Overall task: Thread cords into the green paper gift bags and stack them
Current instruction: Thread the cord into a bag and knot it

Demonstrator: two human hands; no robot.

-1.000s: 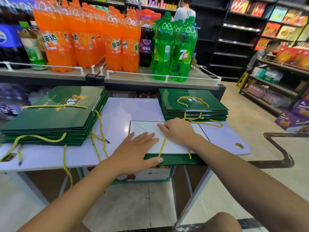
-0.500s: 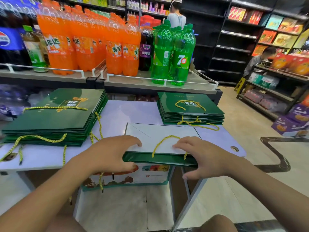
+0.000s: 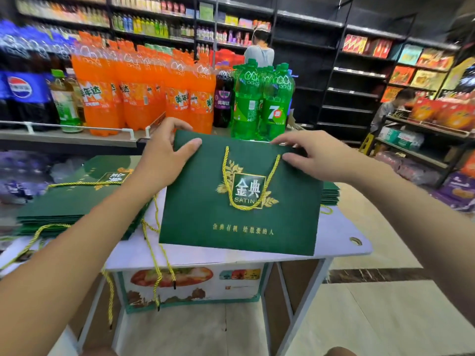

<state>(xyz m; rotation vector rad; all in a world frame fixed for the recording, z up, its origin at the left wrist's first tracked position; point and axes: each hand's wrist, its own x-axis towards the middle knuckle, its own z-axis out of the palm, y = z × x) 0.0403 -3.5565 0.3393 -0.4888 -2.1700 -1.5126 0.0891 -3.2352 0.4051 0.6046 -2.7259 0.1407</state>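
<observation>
**A:** Where is the green gift bag (image 3: 239, 196) sitting right now?

**B:** It is not lying down. It is being held up flat in the centre of the frame, above the white table (image 3: 336, 235), with its printed front facing the camera and tilting slightly.

**A:** And what are the hands doing?

**B:** The left hand (image 3: 164, 158) is pinching the bag's upper left corner, thumb pressing on the front face and fingers curling behind the top edge. The right hand (image 3: 316, 158) is gripping the upper right corner the same way, thumb lying on the front.

**A:** Is a cord showing?

**B:** Yes, a yellow cord (image 3: 224, 173) is hanging as a loop down the front, over the gold logo.

**A:** What is lying around it?

**B:** A stack of green bags (image 3: 72, 201) is resting at the left of the frame, with loose yellow cords (image 3: 154, 263) dangling over the table edge. Another green stack (image 3: 330, 194) is peeking out from behind the held bag's right edge.
</observation>
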